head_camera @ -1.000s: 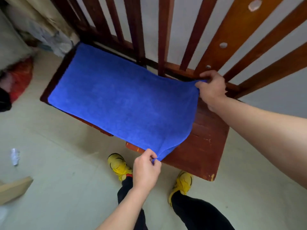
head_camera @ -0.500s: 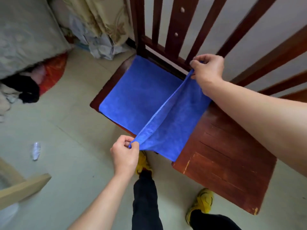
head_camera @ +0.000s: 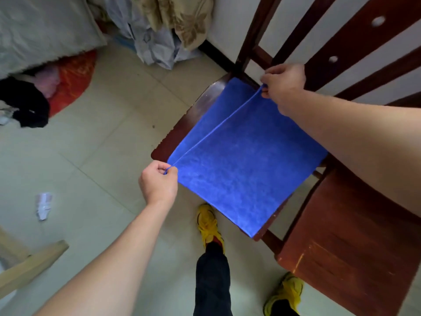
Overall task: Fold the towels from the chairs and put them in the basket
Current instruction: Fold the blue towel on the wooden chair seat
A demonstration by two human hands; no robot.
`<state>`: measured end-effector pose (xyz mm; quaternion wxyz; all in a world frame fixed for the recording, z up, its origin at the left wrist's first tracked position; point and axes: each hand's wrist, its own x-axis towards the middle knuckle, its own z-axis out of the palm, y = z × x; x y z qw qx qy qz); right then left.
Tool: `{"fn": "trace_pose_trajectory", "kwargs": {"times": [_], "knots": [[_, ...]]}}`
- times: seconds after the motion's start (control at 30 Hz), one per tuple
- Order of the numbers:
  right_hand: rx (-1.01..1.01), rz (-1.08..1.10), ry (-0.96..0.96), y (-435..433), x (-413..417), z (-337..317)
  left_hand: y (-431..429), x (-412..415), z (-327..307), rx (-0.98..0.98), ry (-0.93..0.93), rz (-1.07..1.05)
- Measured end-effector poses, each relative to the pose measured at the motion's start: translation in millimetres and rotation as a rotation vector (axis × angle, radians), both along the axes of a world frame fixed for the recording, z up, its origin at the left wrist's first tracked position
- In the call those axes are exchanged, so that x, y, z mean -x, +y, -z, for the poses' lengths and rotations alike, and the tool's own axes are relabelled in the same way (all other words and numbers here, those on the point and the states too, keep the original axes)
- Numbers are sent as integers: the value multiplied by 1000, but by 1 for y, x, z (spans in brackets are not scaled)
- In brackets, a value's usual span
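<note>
Chair seat (head_camera: 196,114) — mostly under towel (head_camera: 246,163)

On the seat of a chair (head_camera: 198,110): a towel (head_camera: 246,160), one layer over the other, pinched at its 9 o'clock corner by the left hand (head_camera: 158,182) and at its 1 o'clock corner by the right hand (head_camera: 283,84). At 4 o'clock from the towel, just beside, a second chair (head_camera: 348,236); at 6 o'clock, on the floor (head_camera: 109,156), two shoes (head_camera: 208,222). Well apart at 9 o'clock, a crumpled wrapper (head_camera: 43,205) on the floor.

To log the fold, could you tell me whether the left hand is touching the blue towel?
Touching. The head view shows the left hand pinching a corner of the blue towel.
</note>
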<state>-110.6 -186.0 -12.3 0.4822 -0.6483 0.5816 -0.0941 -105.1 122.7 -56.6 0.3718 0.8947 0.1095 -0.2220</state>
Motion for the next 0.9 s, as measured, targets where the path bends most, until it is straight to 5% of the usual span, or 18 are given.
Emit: {"fn": "trace_pose_trajectory", "kwargs": {"times": [0.3, 0.53, 0.67, 0.9], "knots": [[-180, -109, 101, 1, -55, 51, 2, -45, 67, -66, 180, -22], [-242, -190, 78, -13, -52, 65, -12, -47, 56, -251, 124, 112], [-92, -204, 164, -24, -2, 52, -31, -22, 27, -275, -10, 298], [145, -442, 699, -40, 183, 48, -59, 110, 29, -99, 574, 296]]}}
